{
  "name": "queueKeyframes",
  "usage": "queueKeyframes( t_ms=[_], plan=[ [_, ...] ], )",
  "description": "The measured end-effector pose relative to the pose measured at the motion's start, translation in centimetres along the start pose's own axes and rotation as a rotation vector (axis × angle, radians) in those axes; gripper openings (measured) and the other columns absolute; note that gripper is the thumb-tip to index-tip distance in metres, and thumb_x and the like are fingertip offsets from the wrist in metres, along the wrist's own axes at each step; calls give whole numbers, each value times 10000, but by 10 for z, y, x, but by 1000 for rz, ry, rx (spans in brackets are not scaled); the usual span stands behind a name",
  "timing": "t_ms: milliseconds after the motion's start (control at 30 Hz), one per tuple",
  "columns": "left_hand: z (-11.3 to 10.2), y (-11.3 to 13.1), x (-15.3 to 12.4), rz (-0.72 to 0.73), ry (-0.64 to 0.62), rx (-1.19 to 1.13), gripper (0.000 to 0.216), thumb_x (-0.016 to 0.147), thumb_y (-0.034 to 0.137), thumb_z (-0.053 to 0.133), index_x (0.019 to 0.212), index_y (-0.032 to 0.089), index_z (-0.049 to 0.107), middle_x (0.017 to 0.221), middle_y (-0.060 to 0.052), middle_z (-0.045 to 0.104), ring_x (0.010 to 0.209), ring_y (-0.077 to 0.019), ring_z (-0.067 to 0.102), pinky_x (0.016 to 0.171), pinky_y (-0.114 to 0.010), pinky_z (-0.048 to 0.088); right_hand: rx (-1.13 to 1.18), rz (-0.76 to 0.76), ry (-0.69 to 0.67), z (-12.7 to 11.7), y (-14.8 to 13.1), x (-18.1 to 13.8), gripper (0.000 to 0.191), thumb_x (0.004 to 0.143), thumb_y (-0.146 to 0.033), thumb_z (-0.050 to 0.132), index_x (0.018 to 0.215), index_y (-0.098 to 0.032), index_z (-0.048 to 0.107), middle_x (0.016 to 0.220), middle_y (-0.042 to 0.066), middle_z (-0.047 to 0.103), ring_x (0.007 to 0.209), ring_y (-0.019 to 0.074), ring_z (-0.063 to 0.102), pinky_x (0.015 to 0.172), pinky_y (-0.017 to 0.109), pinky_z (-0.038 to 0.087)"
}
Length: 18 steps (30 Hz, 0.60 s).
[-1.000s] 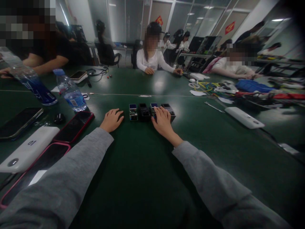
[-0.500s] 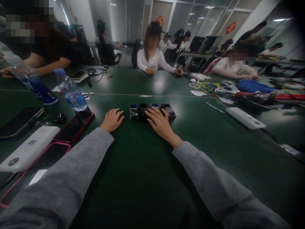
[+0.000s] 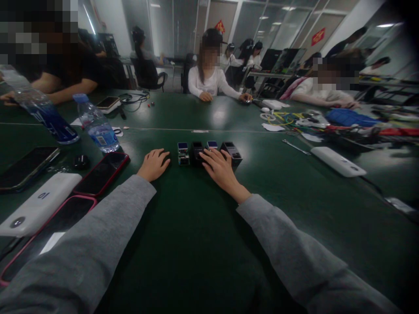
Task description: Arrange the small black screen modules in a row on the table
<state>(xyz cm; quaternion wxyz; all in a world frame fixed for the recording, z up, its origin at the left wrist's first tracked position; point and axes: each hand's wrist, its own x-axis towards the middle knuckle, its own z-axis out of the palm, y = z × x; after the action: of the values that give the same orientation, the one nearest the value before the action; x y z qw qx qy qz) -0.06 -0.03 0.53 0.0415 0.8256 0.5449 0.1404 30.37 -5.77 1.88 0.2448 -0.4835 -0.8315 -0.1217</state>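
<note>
Four small devices stand in a row, so several pieces: a bare circuit board with a little screen at the left end, a black boxed device beside it, a second small screen, and another black boxed device at the right end. My right hand rests over the second screen's lower part with fingers spread, its fingertips at the two black devices; whether they press on anything is hidden. Flat on the table left of the row lies my left hand, fingers apart, touching no device.
Phones, a white power bank and two bottles crowd the left. To the right lie a wrench, another white power bank and tangled cables. A person sits across the green table.
</note>
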Motion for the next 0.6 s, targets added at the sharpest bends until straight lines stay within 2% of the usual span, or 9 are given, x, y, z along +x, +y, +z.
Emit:
queueKeyframes(
  t_ms=[67, 167, 300, 433, 600],
  plan=[
    [-1, 0, 0, -1, -4, 0, 521, 1078, 453, 361, 1497, 194, 532, 1565, -166, 495, 1463, -328, 422, 1190, -561, 364, 1, 7, 13, -2, -1, 1, 425, 1113, -274, 405, 1518, -247, 532, 1543, 75, 537, 1493, 267, 387, 1225, 528, 246],
    [0, 0, -1, -2, 11, -8, 502, 1075, 455, 368, 1490, 228, 538, 1560, -143, 505, 1457, -322, 427, 1187, -563, 370, -9, 95, 67, -8, 5, 1, 447, 1111, -281, 380, 1540, -269, 506, 1562, 67, 510, 1495, 278, 373, 1211, 512, 273],
    [1, -1, -1, 5, 23, -13, 496, 1073, 451, 378, 1485, 231, 543, 1556, -140, 510, 1459, -325, 427, 1186, -567, 371, -18, 256, 172, -11, 30, -10, 458, 1098, -289, 349, 1520, -277, 526, 1552, 84, 510, 1461, 305, 409, 1168, 536, 324],
    [0, 0, -1, -3, 5, -5, 516, 1077, 456, 367, 1497, 206, 532, 1567, -156, 497, 1465, -330, 423, 1186, -566, 373, 51, 364, 214, -5, 59, -27, 448, 1090, -341, 343, 1447, -235, 593, 1473, 133, 576, 1368, 324, 506, 1094, 566, 414],
    [-1, 1, -1, 2, 0, -3, 509, 1074, 445, 374, 1496, 209, 531, 1565, -159, 497, 1465, -333, 420, 1183, -574, 371, 170, 378, 236, 5, 74, -32, 449, 1074, -347, 350, 1370, -184, 646, 1419, 172, 610, 1330, 327, 548, 1082, 577, 467]
  ],
)
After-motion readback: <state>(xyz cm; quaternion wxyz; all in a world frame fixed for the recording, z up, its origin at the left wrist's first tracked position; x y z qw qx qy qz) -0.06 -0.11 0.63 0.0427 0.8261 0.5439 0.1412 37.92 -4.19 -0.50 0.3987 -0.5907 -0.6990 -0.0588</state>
